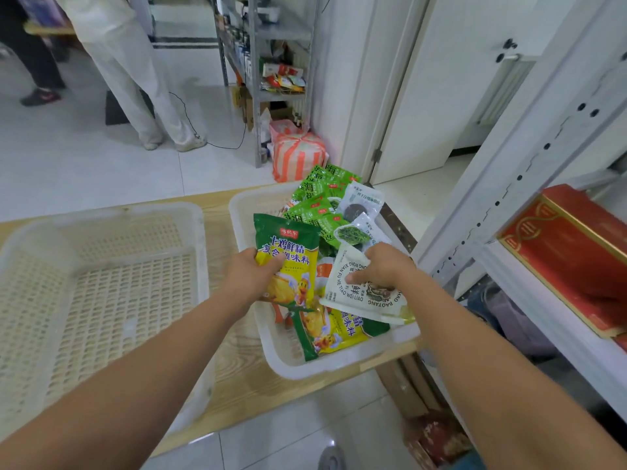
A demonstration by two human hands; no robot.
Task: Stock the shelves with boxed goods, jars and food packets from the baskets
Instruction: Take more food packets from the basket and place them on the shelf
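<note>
Two white plastic baskets sit side by side on a pale wooden tabletop (224, 232). The left basket (101, 286) shows only its slotted bottom and takes up the tabletop's left part. The right basket (339, 364) stands at the tabletop's right edge, its near corner reaching the near right corner of the tabletop, and it is full of food packets.

The left hand (247, 276) has its grip closed on a green-and-yellow seasoning packet (288, 245) with a chicken picture, thumb on the front of the lower half, the packet held upright above the basket's left side. The right hand (386, 266) presses down on a white packet (359, 293) printed with a ring of Latin letters; its fingers curl over the packet's upper edge, so the grip looks closed on it, though the fingertips are hidden. This white packet lies on top of a second green-and-yellow packet (332, 334) that lies flat toward the basket's near wall.

Toward the basket's far end is a heap of bright green kelp packets (315, 195), some leaning over the far rim, and two pale clear-window packets (363, 205) resting just beside them on the right.

To the right of the tabletop stands a white metal shelf unit (529, 171); on its shelf lies a red box with gold trim (570, 252). A striped orange-and-white bag (298, 154) sits on the floor beyond the tabletop's far edge. A standing person's light trousers (135, 79) are seen at the far left.
</note>
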